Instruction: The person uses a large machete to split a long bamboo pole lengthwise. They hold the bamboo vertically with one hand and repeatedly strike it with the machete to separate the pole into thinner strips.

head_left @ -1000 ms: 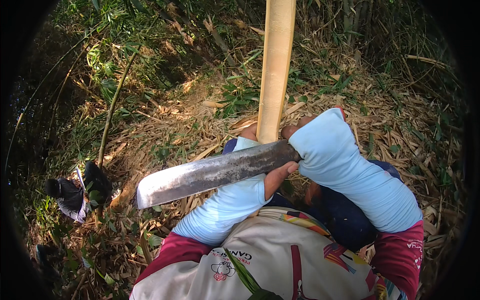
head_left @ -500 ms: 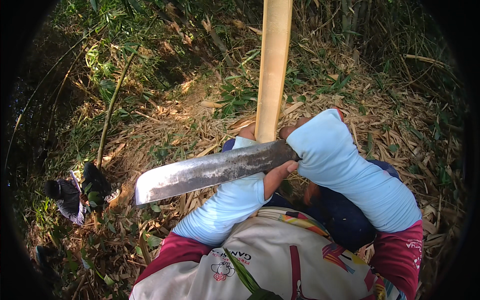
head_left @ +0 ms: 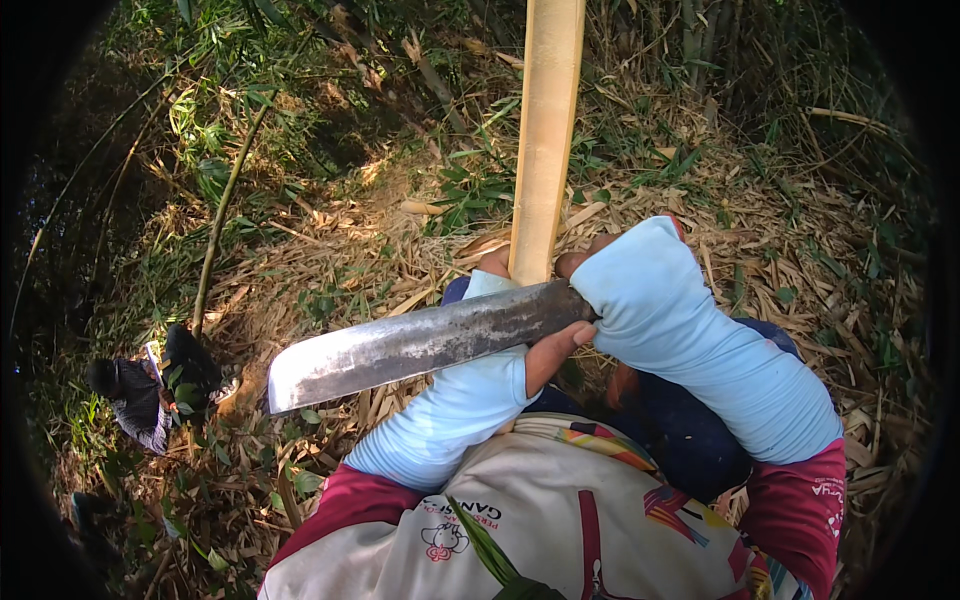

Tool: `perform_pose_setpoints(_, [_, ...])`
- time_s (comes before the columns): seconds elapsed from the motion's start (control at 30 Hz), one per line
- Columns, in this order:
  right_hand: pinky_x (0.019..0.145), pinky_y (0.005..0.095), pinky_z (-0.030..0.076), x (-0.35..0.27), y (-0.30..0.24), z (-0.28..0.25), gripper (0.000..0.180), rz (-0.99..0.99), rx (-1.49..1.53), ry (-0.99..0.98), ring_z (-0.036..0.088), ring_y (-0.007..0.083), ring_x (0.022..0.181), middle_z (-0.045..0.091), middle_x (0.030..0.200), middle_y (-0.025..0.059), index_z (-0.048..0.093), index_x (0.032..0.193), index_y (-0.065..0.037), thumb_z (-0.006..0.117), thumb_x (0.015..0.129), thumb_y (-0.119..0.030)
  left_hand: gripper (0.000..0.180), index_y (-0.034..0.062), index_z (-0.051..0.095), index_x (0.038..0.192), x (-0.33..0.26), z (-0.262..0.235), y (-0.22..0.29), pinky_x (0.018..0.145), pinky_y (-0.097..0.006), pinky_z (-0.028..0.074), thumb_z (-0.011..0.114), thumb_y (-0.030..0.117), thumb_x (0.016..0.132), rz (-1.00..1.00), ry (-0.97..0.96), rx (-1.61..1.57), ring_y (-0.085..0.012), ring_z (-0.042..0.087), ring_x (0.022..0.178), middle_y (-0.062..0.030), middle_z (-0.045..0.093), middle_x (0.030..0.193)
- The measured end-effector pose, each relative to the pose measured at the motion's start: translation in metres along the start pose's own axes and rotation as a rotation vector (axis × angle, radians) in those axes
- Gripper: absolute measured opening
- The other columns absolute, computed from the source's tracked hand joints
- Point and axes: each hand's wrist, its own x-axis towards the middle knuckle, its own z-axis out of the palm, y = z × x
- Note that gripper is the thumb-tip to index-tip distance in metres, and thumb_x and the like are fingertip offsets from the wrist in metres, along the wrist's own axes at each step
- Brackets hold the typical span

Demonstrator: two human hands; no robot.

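Observation:
A machete with a broad, dark-stained blade lies slantwise across the view, its tip pointing left. My right hand is closed at its handle end, which the pale blue sleeve mostly covers. Beyond the blade, a long pale bamboo strip runs away from me to the top edge. My left hand is closed about the strip's near end. Its thumb shows below the blade close to the handle, and some of its fingers show beside the strip. The blade hides the rest of that hand and the strip's end.
Dry leaves and bamboo litter cover the ground. A thin bamboo stem leans at the left, near another person sitting low. Dense bamboo growth stands at the back. My dark blue trouser leg is below my right arm.
The machete and my right hand have shifted very slightly left. The person at the far left has moved a little. The bamboo strip stays almost in place.

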Motion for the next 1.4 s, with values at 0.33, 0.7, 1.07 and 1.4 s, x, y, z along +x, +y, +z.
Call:
perform_pose_setpoints(0.33, [0.053,0.0407,0.043,0.001,0.0,-0.002,0.01,0.04,-0.066,0.018,0.065,0.0231,0.059,0.059,0.06,0.0021,0.064,0.073,-0.017,0.062,0.076,-0.026,0.078,-0.003,0.038,0.126,0.0,-0.001,-0.005,0.092,-0.032,0.046,0.088,0.027,0.074,0.014,-0.006,0.132,-0.0174,0.057,0.104,-0.0094,0.057,0.11])
perform_pose_setpoints(0.7, [0.055,0.0414,0.045,0.0,-0.001,0.003,0.011,0.017,0.006,0.021,0.064,0.0252,0.059,0.059,0.06,0.004,0.064,0.073,-0.015,0.063,0.075,-0.026,0.066,-0.0022,0.042,0.121,0.0,0.002,-0.003,0.083,-0.033,0.05,0.086,0.019,0.076,0.086,0.025,0.05,-0.0187,0.063,0.095,-0.0113,0.063,0.103])
perform_pose_setpoints(1.07, [0.052,0.0405,0.042,0.001,0.001,0.001,0.011,0.032,-0.086,0.009,0.064,0.0225,0.057,0.058,0.06,0.0003,0.065,0.079,-0.017,0.061,0.078,-0.027,0.077,-0.0027,0.031,0.122,0.0,0.004,-0.014,0.094,-0.033,0.047,0.088,0.013,0.073,0.001,-0.022,0.2,-0.0204,0.06,0.107,-0.0132,0.062,0.113])
perform_pose_setpoints(1.4, [0.053,0.0407,0.043,0.001,-0.001,-0.002,0.013,0.078,-0.114,0.01,0.065,0.0228,0.059,0.06,0.062,0.0009,0.066,0.083,-0.017,0.061,0.081,-0.029,0.069,-0.001,0.04,0.119,-0.002,0.004,-0.006,0.089,-0.033,0.05,0.088,0.017,0.073,0.085,0.013,0.255,-0.0194,0.063,0.101,-0.012,0.064,0.109])
